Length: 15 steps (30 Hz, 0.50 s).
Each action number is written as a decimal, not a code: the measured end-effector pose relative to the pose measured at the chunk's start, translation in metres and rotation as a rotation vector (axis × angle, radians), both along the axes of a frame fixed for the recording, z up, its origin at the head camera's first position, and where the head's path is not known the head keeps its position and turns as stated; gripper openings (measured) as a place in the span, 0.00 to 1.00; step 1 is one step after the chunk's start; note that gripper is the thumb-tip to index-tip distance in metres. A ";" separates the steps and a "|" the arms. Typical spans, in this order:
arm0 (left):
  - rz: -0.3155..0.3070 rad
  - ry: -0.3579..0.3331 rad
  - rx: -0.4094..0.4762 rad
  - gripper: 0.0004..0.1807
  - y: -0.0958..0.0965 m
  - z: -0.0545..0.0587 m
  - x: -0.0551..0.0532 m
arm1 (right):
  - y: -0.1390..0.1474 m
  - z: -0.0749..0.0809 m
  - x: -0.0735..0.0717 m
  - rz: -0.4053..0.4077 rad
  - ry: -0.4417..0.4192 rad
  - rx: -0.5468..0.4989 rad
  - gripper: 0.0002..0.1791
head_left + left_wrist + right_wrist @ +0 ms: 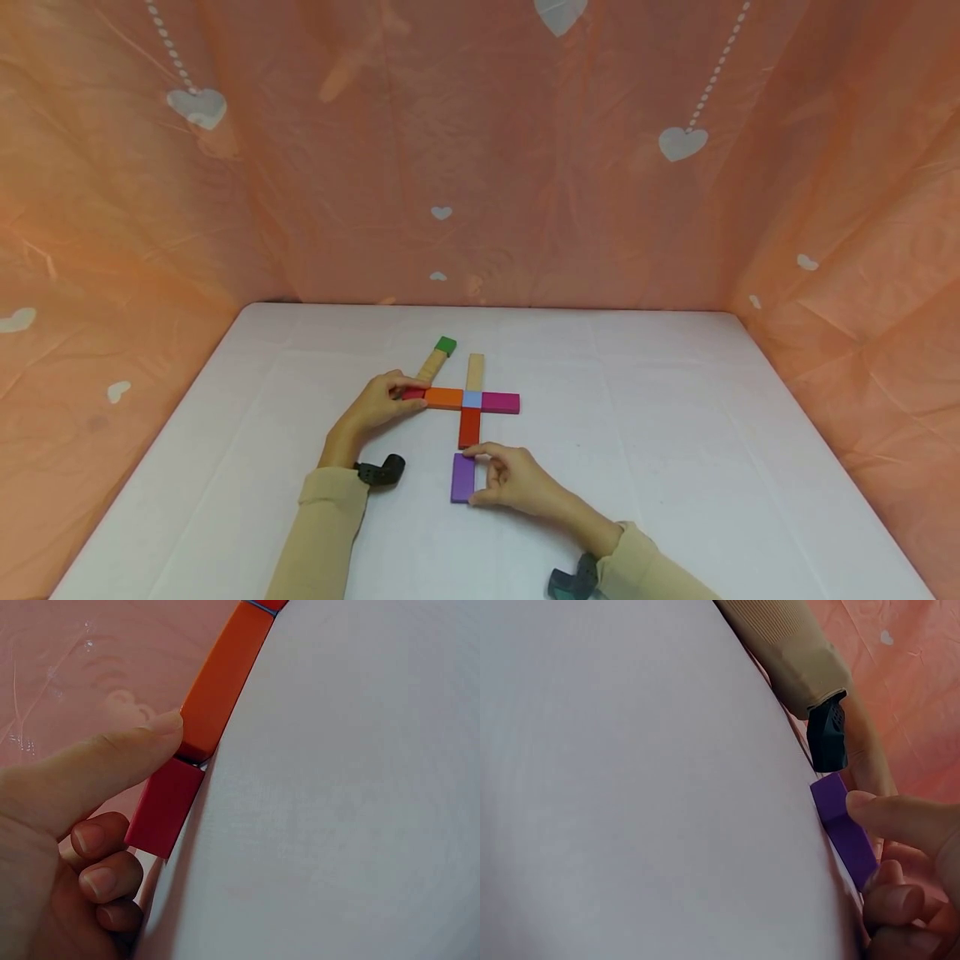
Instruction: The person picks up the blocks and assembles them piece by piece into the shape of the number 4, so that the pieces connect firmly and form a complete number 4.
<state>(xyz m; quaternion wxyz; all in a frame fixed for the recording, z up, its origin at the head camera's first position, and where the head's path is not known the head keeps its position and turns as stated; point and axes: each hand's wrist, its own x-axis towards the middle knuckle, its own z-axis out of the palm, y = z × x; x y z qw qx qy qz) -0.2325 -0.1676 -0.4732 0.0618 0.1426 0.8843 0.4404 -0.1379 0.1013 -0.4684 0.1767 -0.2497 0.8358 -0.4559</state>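
Around the left end of an orange block (444, 399), my left hand (380, 402) has thumb and index finger on opposite long sides. In the left wrist view the thumb touches the orange block near a crimson block (166, 807), which sits end to end with it. My right hand (528, 483) pinches a purple block (462, 478) by its near and far ends. That block lies just below a red block (468, 427), with a small gap between. A light blue block (472, 399) joins the orange, red, magenta (500, 403) and upright plain wood (476, 372) blocks.
A slanted row of plain wood (432, 365) with a green block (446, 345) at its tip rises from the crimson block. White cloth covers the table (660, 433). An orange curtain (495, 167) encloses the back and sides. Black cameras (381, 471) sit on both wrists.
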 end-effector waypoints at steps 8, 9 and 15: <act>-0.001 0.004 -0.007 0.18 0.000 -0.001 0.000 | 0.002 -0.002 -0.001 0.003 -0.022 -0.004 0.27; -0.002 0.006 -0.008 0.18 0.000 -0.001 0.000 | 0.002 -0.002 -0.001 0.002 -0.024 -0.007 0.27; -0.004 0.004 -0.013 0.17 0.000 0.000 0.000 | 0.004 -0.003 -0.003 0.005 -0.015 -0.023 0.26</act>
